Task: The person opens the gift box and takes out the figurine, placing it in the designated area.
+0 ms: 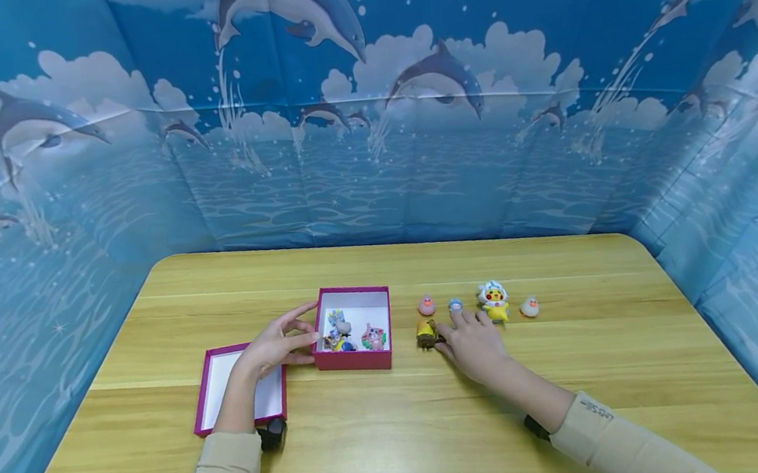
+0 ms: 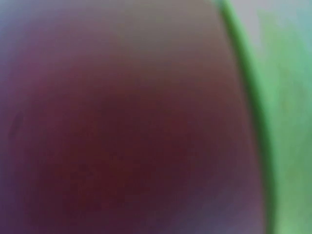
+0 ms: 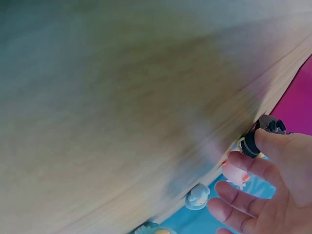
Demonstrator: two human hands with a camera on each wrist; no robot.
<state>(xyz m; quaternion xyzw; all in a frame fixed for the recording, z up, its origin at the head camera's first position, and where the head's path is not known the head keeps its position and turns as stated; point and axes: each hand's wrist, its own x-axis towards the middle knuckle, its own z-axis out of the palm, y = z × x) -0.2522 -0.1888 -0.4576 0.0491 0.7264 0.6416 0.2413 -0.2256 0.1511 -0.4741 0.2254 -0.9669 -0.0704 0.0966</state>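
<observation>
Seen from the head camera, a person in beige sleeves works at a wooden bench (image 1: 580, 369) ringed by a dolphin-print backdrop (image 1: 410, 146). The left hand (image 1: 277, 345) rests against the near left wall of an open magenta box (image 1: 358, 359), fingers loosely extended rather than clenched, steadying it. Three or so small figurines (image 1: 356, 335) already lie inside the box. Its lid (image 1: 208, 391) lies upturned on the bench just left of the box, partly under the left forearm. The right hand (image 1: 472, 343) reaches to a dark yellow-brown figurine (image 1: 426, 333) just right of the box, thumb and forefinger closing on it. Four more toys wait in a row on the bench beyond: a pink figurine (image 1: 426, 306), a small blue one (image 1: 455, 305), a yellow character in a white hood (image 1: 494, 301), and a white duck (image 1: 530, 306).

The left wrist camera is a dark reddish blur with a green edge; nothing can be told from it.

The right wrist camera shows the right hand (image 3: 273, 180) pinching the dark figurine (image 3: 258, 139) between thumb and forefinger, the other fingers spread loose, with the pink figurine (image 3: 235, 174) and the blue one (image 3: 197, 196) near by.

On this showing, the packing looks under halfway done: one toy in hand, four to follow, and the lid not yet on.
</observation>
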